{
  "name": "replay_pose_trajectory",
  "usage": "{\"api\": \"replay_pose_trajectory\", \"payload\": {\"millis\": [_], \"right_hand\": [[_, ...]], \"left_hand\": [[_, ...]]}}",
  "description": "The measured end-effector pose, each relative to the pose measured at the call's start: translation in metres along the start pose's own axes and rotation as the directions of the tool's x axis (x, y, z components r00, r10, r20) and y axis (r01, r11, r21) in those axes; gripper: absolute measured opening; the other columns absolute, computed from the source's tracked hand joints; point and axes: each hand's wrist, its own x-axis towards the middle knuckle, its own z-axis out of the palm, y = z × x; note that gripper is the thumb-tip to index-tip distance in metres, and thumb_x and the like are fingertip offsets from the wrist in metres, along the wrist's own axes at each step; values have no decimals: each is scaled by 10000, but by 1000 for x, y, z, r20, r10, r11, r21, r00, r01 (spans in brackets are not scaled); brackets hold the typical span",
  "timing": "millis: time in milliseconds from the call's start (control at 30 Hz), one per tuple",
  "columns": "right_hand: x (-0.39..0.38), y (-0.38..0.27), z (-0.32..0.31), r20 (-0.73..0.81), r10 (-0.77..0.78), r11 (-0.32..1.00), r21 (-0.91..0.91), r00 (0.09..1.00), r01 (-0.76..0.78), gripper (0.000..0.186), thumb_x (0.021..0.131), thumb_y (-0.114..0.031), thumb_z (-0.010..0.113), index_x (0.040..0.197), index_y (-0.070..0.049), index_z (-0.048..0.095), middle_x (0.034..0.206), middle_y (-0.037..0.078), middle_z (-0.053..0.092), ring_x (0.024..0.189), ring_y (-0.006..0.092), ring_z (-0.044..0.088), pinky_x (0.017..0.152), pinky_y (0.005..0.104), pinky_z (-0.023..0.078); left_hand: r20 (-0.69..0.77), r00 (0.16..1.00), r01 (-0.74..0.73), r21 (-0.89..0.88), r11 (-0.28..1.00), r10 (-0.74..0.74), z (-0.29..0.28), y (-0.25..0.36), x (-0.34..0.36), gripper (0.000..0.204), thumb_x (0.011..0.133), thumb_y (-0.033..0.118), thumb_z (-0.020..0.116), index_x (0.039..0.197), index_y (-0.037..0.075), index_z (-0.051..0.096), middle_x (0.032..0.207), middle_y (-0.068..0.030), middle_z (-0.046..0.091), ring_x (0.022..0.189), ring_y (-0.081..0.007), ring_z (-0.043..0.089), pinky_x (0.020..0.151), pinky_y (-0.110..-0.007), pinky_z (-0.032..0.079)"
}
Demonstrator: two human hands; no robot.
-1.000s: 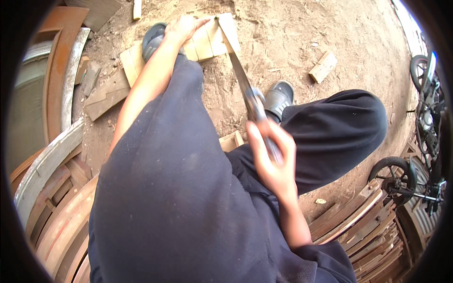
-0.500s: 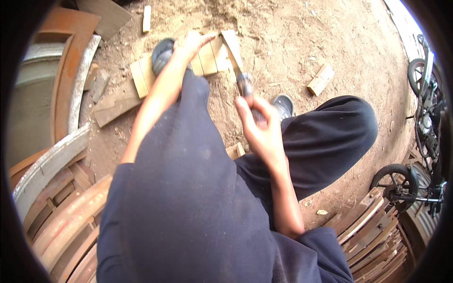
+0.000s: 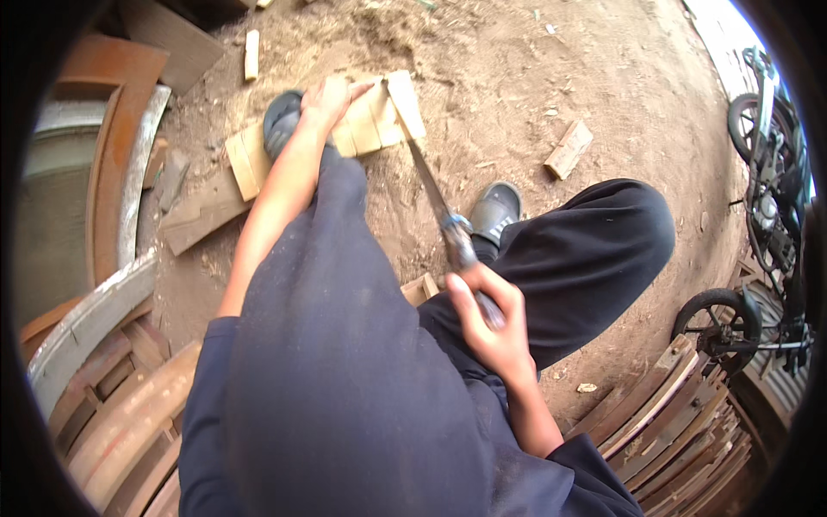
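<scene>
A pale wooden board (image 3: pixel 357 136), crossed by several dark lines, lies beneath my left foot's dark shoe (image 3: pixel 282 121). My left hand (image 3: pixel 324 103) grips its upper edge beside the shoe, one finger stretched along that edge toward the right. My right hand (image 3: pixel 495 323) is closed round the handle of a handsaw (image 3: pixel 435 189). The saw's narrow blade slants up and left to the board near its right end, where it meets the wood. Whether the teeth sit inside a cut is too small to tell.
A darker plank (image 3: pixel 205 215) lies under the board's left side. A loose wood block (image 3: pixel 568 150) rests on the dirt to the right, beyond my other shoe (image 3: pixel 495 211). Wooden frames (image 3: pixel 129 164) stand at left, stacked slats (image 3: pixel 663 414) lower right, a motorcycle (image 3: pixel 762 207) far right.
My right hand has drawn the handsaw back toward me and down, so more of the blade shows below the board. My left hand stays on the board; the view has shifted slightly.
</scene>
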Motion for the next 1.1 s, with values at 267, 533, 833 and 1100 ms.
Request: {"api": "replay_pose_trajectory", "payload": {"millis": [267, 533, 833, 1100], "right_hand": [[70, -3, 19, -31, 65, 997, 46, 997, -64, 264, 952, -183, 602, 795, 25, 561, 614, 44, 498, 626, 65, 447, 563, 268, 401], [12, -14, 13, -37, -24, 1000, 18, 999, 24, 222, 922, -100, 634, 741, 4, 557, 570, 12, 456, 584, 40, 416, 519, 245, 367], [-11, -13, 1, -16, 26, 999, 20, 1000, -26, 213, 903, -66, 639, 722, 6, 551, 585, 7, 477, 609, 34, 434, 542, 242, 379], [43, 11, 12, -108, -36, 999, 22, 994, 38, 225, 944, -153, 613, 799, 17, 584, 636, 27, 492, 622, 48, 422, 558, 248, 379]], "left_hand": [[27, 999, -27, -6, 1000, 27, 15, 16, -4, 818, 873, 731, 400, 976, -21, 704, 1044, -284, 657, 1048, -399, 620, 905, -487, 477], [83, 996, 44, -15, 999, -42, -7, 5, -16, 786, 874, 723, 414, 964, 2, 712, 1073, -234, 668, 1055, -400, 618, 931, -472, 464], [114, 993, 14, -51, 999, -8, -9, 15, -12, 762, 878, 708, 430, 1005, 11, 710, 1069, -243, 666, 1061, -399, 615, 928, -483, 459], [80, 997, 26, -73, 997, -20, 3, 29, -7, 762, 876, 707, 435, 966, 4, 716, 1050, -253, 667, 1062, -398, 615, 920, -472, 466]]}}
